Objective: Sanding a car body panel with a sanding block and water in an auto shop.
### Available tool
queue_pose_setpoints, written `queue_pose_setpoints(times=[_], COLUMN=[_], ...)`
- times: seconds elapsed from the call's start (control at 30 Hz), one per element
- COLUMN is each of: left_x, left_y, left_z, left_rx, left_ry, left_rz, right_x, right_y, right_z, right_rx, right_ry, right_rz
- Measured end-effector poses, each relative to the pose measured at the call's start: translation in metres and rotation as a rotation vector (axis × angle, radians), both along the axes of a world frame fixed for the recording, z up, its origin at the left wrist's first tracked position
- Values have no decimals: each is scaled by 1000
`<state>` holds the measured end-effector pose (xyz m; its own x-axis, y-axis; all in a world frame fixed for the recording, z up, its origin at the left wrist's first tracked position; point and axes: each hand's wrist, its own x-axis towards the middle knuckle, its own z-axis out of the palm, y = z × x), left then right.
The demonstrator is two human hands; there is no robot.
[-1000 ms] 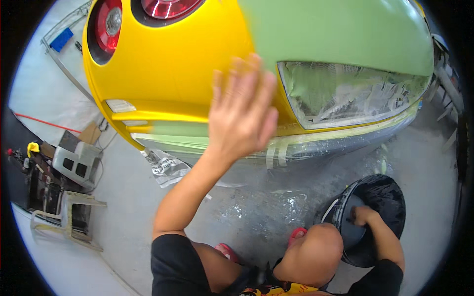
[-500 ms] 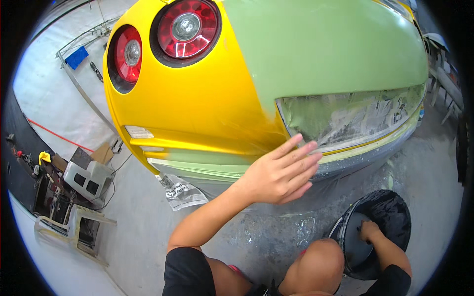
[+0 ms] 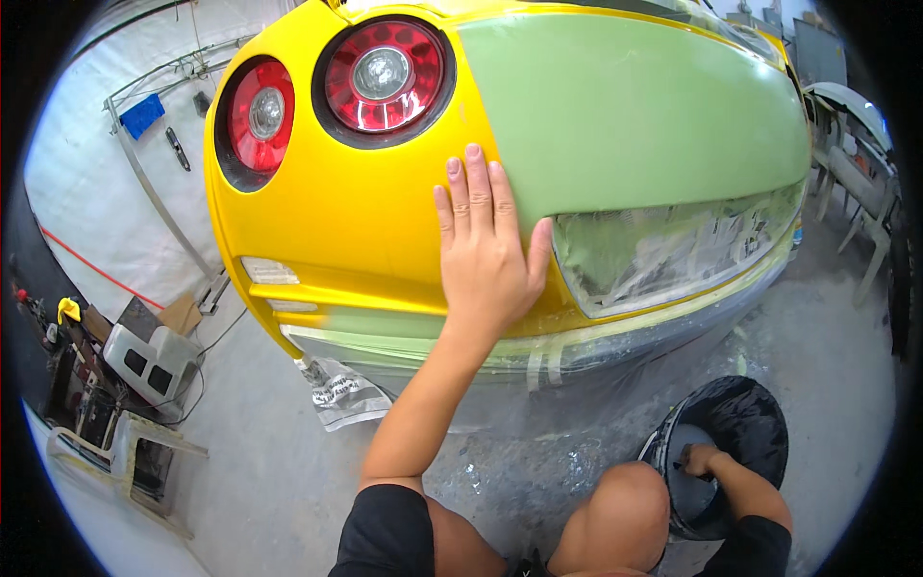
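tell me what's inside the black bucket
Inside the black bucket are greyish liquid and the right grip. The liquid hides the bottom; whether the grip holds anything is unclear.

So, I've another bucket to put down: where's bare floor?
Bare floor lies between the leftmost chair and the left arm, and right of the black bucket. Far left is crowded around the white housing; the right knee crowds the bucket.

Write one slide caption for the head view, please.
Bare left hand over a yellow-and-green car body, bare right hand inside a round black bucket.
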<state>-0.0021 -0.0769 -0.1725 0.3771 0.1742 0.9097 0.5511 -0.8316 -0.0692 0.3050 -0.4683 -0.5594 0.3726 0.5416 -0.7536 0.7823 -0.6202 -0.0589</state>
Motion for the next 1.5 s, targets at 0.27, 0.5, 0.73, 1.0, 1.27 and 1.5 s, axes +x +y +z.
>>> queue_pose_setpoints(times=[0.27, 0.5, 0.73, 1.0, 1.27, 1.5], left_x=[41, 48, 32, -10, -42, -5], left_y=[-22, -58, -70, -55, -10, -50], left_z=[3, 2, 20, 30, 23, 2], left_rx=[-41, -71, 13, 57, 6, -182], left_ry=[-22, 237, 238, 208, 55, 64], left_rz=[-68, -783, -934, -853, -902, -1175], right_x=[-14, -7, -4, -39, 8, 15], right_y=[8, -5, -40, -54, -210, -166], right_z=[30, 13, -37, -27, -232, -75], right_rx=[-237, -171, -269, -132, -516, -362], right_ry=[60, -147, -97, -175, -808, -334], right_rz=[-15, -75, -226, -566, -641, -584])
